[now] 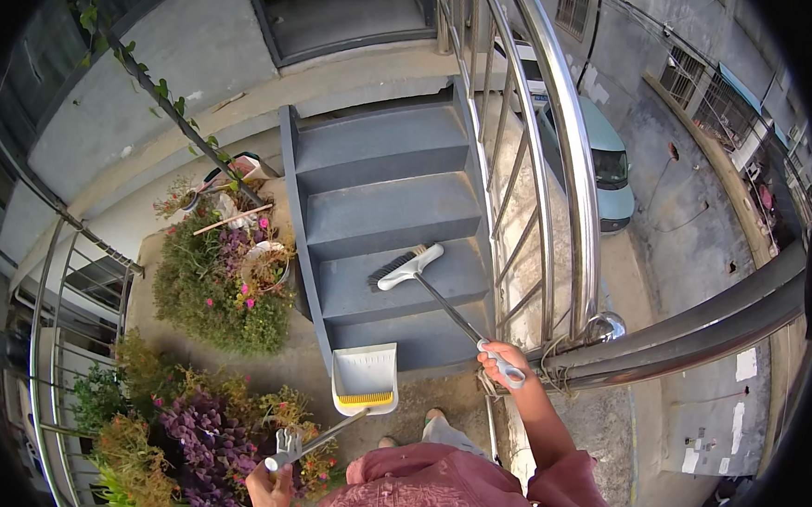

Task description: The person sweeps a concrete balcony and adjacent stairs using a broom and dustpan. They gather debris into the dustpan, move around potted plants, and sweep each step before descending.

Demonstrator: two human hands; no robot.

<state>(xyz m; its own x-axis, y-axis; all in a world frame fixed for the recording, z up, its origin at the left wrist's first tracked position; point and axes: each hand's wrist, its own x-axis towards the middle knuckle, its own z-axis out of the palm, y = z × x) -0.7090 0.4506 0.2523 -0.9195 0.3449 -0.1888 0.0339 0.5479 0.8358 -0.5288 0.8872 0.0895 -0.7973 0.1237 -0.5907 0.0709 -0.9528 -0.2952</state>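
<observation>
My right hand (pixel 504 364) grips the grey handle of a hand broom (pixel 411 268), whose dark bristles lie on a grey metal stair (pixel 347 299) tread. Lower left, my left hand (pixel 269 492) is closed around the handle end of a long-handled dustpan (pixel 365 376). The white pan, with a yellow comb strip across it, is at the foot of the stairs, its opening facing the lowest step. Whether the pan touches the floor I cannot tell. Nothing plain to see lies in it.
Flowering plants (pixel 213 437) fill the lower left, with more potted plants (pixel 258 279) beside the stairs. A polished steel railing (pixel 579 159) runs along the right side. Beyond it, far below, stands a light-blue van (pixel 610 168). A doorway (pixel 351 13) opens at the top.
</observation>
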